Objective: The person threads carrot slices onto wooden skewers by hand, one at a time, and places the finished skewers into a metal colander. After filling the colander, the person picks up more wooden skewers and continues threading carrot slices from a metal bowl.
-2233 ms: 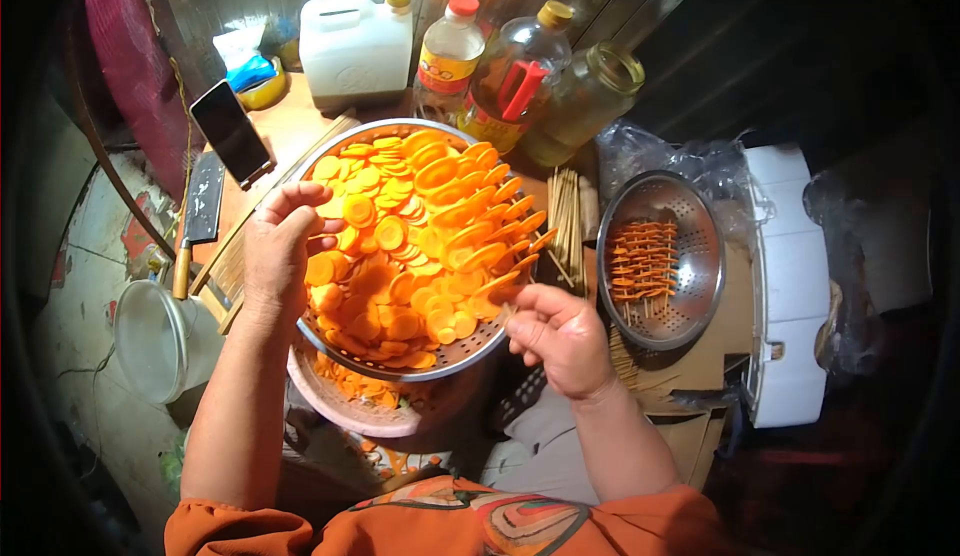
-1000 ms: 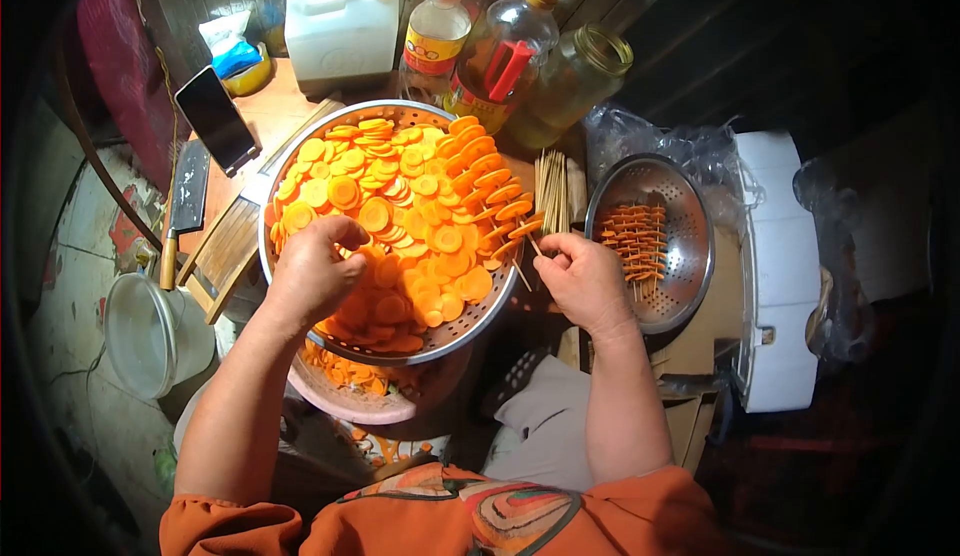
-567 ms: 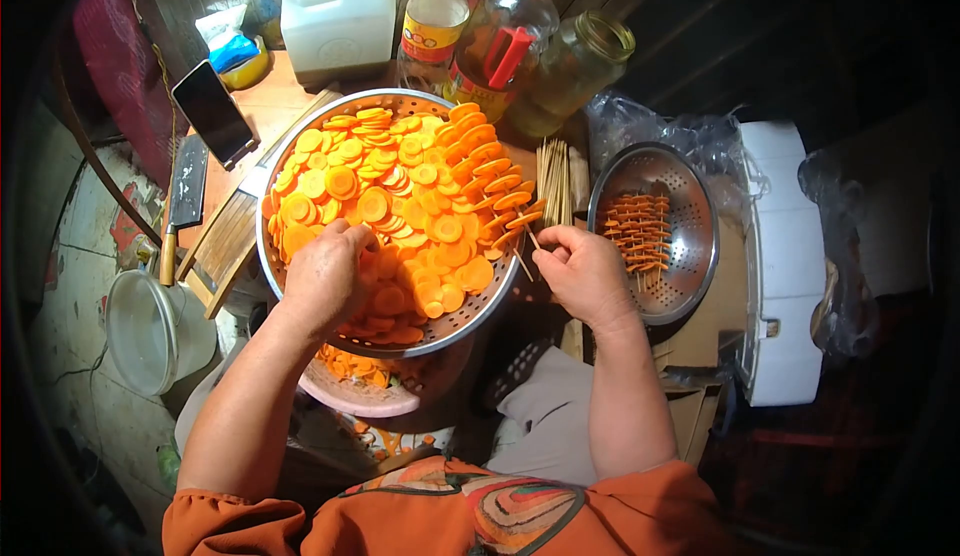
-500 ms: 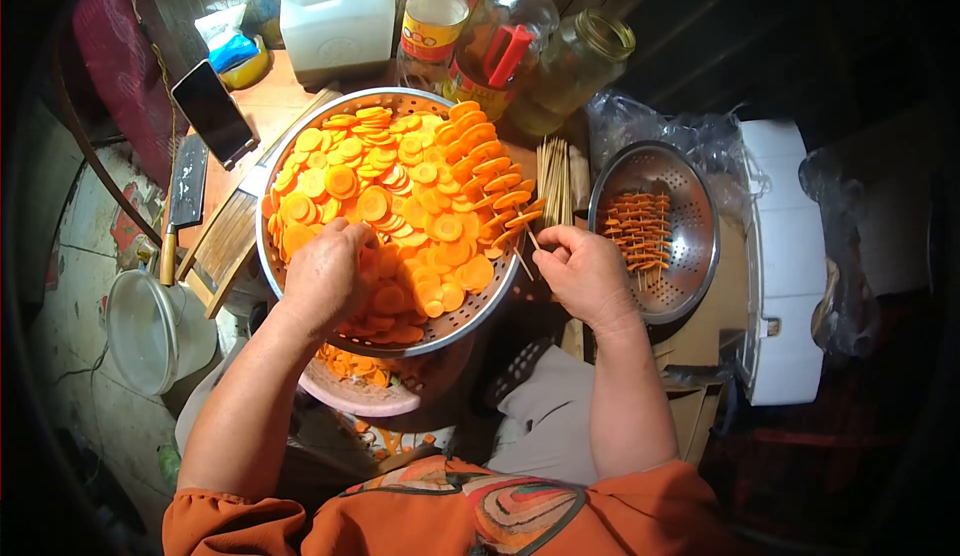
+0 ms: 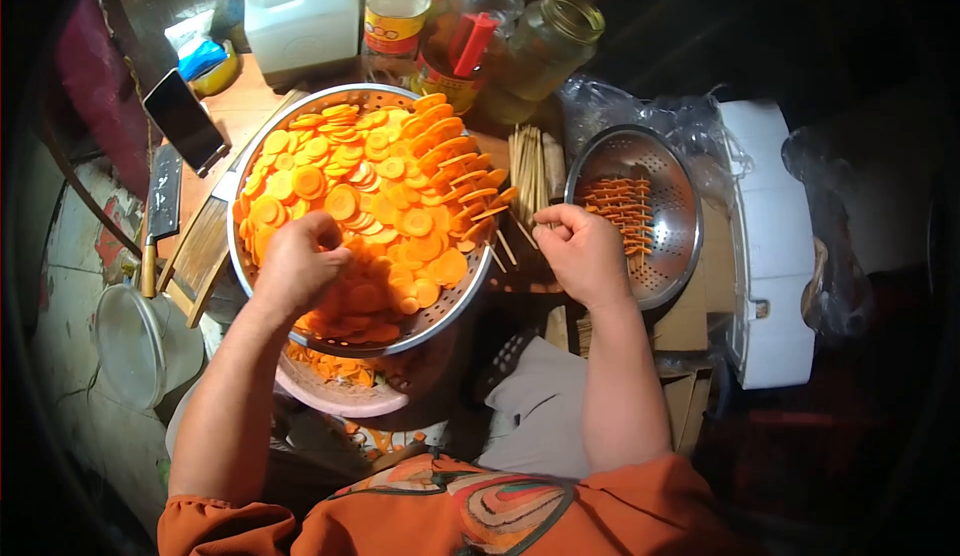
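Head view: the left hand [image 5: 298, 264] curls its fingers into the carrot slices [image 5: 390, 196] by the near-left rim of the big colander [image 5: 452, 308], seemingly pinching some, while the right hand [image 5: 580, 251], fisted on a skewer [image 5: 520, 228], hovers just off the right rim, its point facing the heap, likely so slices stay within short reach.

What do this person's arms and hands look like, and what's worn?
The left hand and right hand are ungloved, with no ring or watch visible. Both forearms are uncovered; orange sleeves start near the shoulders, on a swirl-patterned top.
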Demonstrator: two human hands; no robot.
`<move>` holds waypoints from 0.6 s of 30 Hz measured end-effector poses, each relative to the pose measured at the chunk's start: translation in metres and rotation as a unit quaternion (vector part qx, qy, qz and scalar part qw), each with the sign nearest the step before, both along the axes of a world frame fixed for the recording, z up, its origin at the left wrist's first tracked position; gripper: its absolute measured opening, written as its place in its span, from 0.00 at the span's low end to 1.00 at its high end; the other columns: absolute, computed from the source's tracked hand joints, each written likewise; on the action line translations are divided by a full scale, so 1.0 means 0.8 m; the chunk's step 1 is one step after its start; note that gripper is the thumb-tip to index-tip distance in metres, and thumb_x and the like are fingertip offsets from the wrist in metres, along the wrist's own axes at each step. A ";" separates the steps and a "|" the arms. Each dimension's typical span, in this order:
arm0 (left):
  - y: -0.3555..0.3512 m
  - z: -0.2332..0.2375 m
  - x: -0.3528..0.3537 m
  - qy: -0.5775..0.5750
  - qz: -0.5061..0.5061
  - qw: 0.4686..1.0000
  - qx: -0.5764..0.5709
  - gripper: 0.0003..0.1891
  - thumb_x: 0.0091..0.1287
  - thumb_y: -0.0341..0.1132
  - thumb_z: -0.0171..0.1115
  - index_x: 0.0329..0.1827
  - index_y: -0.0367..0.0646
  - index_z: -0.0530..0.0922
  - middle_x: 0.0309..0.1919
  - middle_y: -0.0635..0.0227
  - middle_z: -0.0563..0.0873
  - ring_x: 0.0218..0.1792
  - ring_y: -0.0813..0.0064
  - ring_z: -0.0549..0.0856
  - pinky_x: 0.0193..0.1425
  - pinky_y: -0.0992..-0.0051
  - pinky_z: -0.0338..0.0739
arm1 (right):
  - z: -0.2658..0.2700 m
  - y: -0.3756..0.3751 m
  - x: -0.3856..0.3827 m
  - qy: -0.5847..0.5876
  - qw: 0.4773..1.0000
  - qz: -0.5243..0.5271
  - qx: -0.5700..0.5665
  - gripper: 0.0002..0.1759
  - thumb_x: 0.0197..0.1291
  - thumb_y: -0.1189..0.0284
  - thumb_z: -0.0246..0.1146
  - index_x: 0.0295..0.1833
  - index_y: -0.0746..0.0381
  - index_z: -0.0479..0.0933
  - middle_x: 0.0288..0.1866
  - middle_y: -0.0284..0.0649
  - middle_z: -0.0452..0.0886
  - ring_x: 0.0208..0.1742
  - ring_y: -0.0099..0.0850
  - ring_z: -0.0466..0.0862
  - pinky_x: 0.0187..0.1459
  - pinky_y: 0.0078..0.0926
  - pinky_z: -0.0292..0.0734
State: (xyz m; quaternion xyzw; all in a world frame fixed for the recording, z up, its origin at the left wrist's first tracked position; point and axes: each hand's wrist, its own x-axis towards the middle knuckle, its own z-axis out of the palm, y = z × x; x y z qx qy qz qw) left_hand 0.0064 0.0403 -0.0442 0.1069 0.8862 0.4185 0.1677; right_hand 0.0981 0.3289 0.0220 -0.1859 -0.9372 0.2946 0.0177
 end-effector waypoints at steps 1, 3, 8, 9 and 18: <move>0.002 0.008 -0.001 -0.096 0.030 0.992 0.075 0.04 0.55 0.24 0.58 0.27 0.40 0.71 0.19 0.70 0.77 0.19 0.78 0.80 0.21 0.79 0.73 | -0.008 0.012 -0.001 0.003 1.000 -0.020 -0.012 0.12 0.53 0.69 0.62 0.41 0.63 0.81 0.26 0.43 0.83 0.28 0.32 0.83 0.34 0.28 0.76; 0.006 0.017 -0.002 -0.171 0.081 0.965 0.181 0.05 0.58 0.22 0.57 0.31 0.42 0.71 0.20 0.71 0.78 0.18 0.79 0.80 0.21 0.80 0.74 | -0.020 0.031 -0.004 -0.010 0.998 -0.052 -0.019 0.11 0.53 0.69 0.62 0.39 0.62 0.82 0.28 0.44 0.83 0.30 0.33 0.84 0.34 0.28 0.76; 0.008 0.035 0.000 -0.231 0.109 0.921 0.295 0.05 0.59 0.23 0.58 0.35 0.42 0.73 0.23 0.67 0.82 0.19 0.78 0.81 0.23 0.81 0.74 | -0.070 0.054 -0.018 -0.104 0.990 -0.089 0.023 0.10 0.51 0.66 0.62 0.36 0.57 0.83 0.32 0.43 0.84 0.35 0.38 0.84 0.41 0.33 0.77; 0.009 0.038 0.001 -0.246 0.110 0.912 0.309 0.05 0.59 0.23 0.59 0.36 0.42 0.74 0.25 0.66 0.83 0.20 0.77 0.81 0.24 0.81 0.75 | -0.085 0.057 -0.021 -0.107 0.989 -0.077 0.066 0.10 0.50 0.66 0.62 0.36 0.57 0.82 0.33 0.44 0.84 0.37 0.40 0.84 0.43 0.34 0.77; -0.002 0.044 0.005 -0.273 0.104 0.895 0.337 0.05 0.61 0.26 0.62 0.33 0.43 0.73 0.25 0.69 0.83 0.23 0.80 0.82 0.26 0.83 0.76 | -0.132 0.051 -0.043 -0.150 0.964 -0.091 0.200 0.11 0.47 0.74 0.63 0.39 0.64 0.79 0.42 0.52 0.82 0.46 0.48 0.82 0.48 0.41 0.77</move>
